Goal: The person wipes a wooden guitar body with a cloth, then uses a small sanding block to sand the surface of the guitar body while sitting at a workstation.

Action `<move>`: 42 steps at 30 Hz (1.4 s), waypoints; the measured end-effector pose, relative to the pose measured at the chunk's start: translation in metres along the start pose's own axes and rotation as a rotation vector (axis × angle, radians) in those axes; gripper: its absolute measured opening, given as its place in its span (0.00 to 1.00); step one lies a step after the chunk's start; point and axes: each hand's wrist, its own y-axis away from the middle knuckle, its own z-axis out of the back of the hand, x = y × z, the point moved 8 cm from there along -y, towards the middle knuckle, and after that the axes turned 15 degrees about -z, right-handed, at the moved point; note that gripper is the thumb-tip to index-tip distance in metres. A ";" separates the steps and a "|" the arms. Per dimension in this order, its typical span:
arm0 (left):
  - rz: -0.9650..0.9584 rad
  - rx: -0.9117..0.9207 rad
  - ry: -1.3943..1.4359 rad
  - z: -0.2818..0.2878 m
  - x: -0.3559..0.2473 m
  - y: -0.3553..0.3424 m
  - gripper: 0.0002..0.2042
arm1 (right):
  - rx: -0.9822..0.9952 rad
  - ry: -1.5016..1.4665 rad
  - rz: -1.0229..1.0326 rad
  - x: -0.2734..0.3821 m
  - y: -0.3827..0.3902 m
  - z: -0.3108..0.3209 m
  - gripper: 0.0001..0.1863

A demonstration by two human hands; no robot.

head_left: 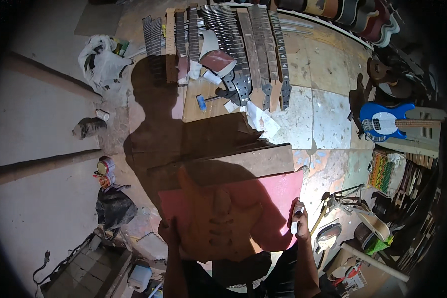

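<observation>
An unfinished wooden guitar body, with a neck slot and several cut-outs, rests on a pink board in front of me. Most of it lies under my own shadow. At the board's left edge, my left hand is closed around the rim, though its fingers are dark. My right hand grips a small brown and white block beside the board's right edge. The block's exact kind is hard to make out.
Guitar necks lie in a row on the floor beyond, near a blue roll and scraps of paper. A blue electric bass stands at the right. At the left are a white plastic bag, round tins and a black bag.
</observation>
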 end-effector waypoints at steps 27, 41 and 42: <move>-0.023 -0.065 0.130 -0.004 0.020 -0.009 0.24 | -0.146 0.035 0.082 -0.014 -0.018 -0.013 0.35; -0.114 -0.249 0.039 -0.006 0.013 -0.015 0.29 | 0.006 0.058 0.217 0.011 -0.043 -0.028 0.21; -0.022 -0.167 -0.025 -0.012 0.022 -0.017 0.29 | -0.017 0.063 0.196 0.010 -0.046 -0.030 0.22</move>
